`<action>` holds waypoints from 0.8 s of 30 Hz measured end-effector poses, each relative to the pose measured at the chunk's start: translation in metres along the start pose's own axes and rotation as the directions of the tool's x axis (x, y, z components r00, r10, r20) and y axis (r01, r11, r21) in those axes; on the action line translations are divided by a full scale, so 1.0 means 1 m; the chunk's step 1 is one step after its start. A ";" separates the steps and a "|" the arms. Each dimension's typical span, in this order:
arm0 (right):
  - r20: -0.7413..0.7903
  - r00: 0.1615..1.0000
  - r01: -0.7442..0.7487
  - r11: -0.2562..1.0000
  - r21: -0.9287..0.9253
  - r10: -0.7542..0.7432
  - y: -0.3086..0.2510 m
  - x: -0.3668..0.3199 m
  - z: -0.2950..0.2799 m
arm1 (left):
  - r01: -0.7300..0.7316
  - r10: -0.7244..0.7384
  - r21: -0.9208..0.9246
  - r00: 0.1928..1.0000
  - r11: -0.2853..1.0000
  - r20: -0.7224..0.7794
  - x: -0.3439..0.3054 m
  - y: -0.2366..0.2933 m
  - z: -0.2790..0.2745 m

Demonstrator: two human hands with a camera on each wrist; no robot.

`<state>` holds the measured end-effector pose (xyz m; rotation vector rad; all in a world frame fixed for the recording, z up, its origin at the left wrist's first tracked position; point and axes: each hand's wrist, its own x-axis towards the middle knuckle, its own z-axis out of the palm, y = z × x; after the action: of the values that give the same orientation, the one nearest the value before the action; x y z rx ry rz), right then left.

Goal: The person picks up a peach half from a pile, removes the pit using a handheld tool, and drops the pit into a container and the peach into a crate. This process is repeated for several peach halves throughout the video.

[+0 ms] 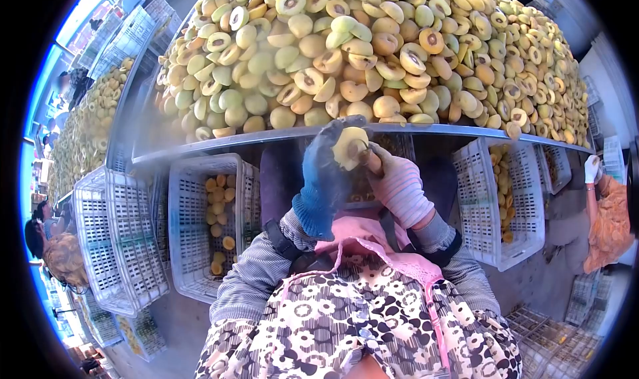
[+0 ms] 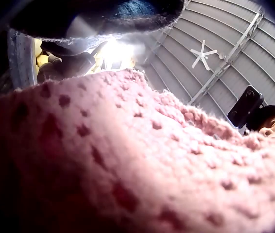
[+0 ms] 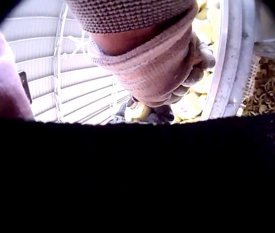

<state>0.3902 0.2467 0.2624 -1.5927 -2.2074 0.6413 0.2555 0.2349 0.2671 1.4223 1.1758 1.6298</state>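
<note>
In the head view my left hand (image 1: 323, 173), in a blue glove with dark fingers, holds a yellow peach half (image 1: 350, 147) at the front edge of the heaped table. My right hand (image 1: 401, 185), in a pale striped glove, is curled round a short brown tool (image 1: 375, 162) whose dark tip meets the cut face of the fruit. In the right wrist view the right hand (image 3: 149, 73) shows its curled, grey-stained fingers, with the peach half (image 3: 137, 111) just below. Pink knitted cloth (image 2: 128, 145) hides most of the left wrist view.
A metal-rimmed table (image 1: 279, 135) bears a big heap of peach halves (image 1: 373, 53). White crates stand left (image 1: 180, 246) and right (image 1: 482, 206), with some halves inside. Other people (image 1: 609, 212) work at both sides. A crate of brown scraps (image 3: 271, 87) sits below the rim.
</note>
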 end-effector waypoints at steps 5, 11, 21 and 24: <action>-0.067 0.997 0.041 0.997 0.058 -0.037 0.006 0.000 0.005 | 0.163 -0.167 -0.459 0.985 0.873 0.031 0.001 0.010 0.001; -0.019 1.000 -0.005 1.000 0.010 0.006 0.008 0.004 0.008 | 0.172 -0.172 -0.302 0.985 0.938 0.027 -0.002 -0.001 0.000; 0.176 0.982 0.015 0.954 0.298 -0.071 -0.011 -0.020 0.001 | 0.363 -0.296 -0.409 0.930 0.837 0.219 0.018 0.016 -0.011; 0.213 0.946 0.094 0.836 0.541 -0.244 -0.012 -0.021 -0.001 | 0.482 -0.315 -0.572 0.874 0.663 0.371 0.019 0.006 -0.018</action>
<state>0.3874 0.2240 0.2694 -1.0598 -2.0640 1.3437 0.2349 0.2466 0.2799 0.7921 0.6083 1.3028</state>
